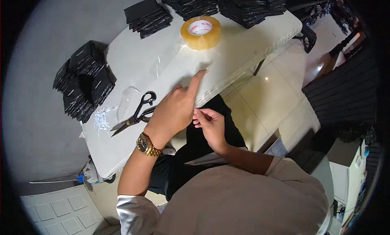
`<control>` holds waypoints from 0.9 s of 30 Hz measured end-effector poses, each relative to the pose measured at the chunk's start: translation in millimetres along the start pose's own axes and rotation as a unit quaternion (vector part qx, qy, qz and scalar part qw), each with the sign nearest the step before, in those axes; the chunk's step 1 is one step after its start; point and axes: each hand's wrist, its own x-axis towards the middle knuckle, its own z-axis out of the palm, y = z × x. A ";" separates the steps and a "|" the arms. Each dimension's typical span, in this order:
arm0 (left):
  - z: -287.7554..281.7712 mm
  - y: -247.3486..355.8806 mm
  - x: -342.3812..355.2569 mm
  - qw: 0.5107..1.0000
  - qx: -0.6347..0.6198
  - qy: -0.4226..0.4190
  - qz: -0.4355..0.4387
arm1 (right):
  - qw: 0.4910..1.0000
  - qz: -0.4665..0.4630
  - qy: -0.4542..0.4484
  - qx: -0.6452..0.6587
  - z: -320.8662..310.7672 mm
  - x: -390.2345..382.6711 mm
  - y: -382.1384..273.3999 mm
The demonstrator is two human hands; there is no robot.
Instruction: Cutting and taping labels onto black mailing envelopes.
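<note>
My left hand (174, 109), with a gold watch (147, 145) on its wrist, reaches over the white table (138, 78). Its index finger is stretched out toward the tabletop; the other fingers are mostly hidden. Closer to my body, my right hand (212, 127) is closed in a pinch just off the table's edge, and what it holds, if anything, is too small to make out. Black-handled scissors (140, 113) lie slightly open beside my left hand, one handle partly covered by it. Beyond my fingertip sits a wide roll of clear yellowish packing tape (206, 42).
Stacks of folded black plastic packets (148, 17) line the far side, with another pile (83, 78) at the left edge. Small white slips (101, 120) lie near the scissor blades. A clear plastic piece (126, 101) is beside them. Tiled floor (264, 101) shows at right.
</note>
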 end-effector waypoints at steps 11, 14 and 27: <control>-5.8 10.1 -0.8 1.000 0.030 0.003 -0.009 | 1.000 -0.022 0.010 -0.008 -1.3 7.2 22.1; -21.4 16.7 -6.8 0.996 0.057 0.074 0.005 | 1.000 -0.016 0.008 0.005 -0.3 6.2 22.7; 16.3 -16.5 -105.5 0.802 -0.557 0.198 -0.080 | 0.968 -0.164 -0.163 -0.100 -10.8 -27.6 -5.6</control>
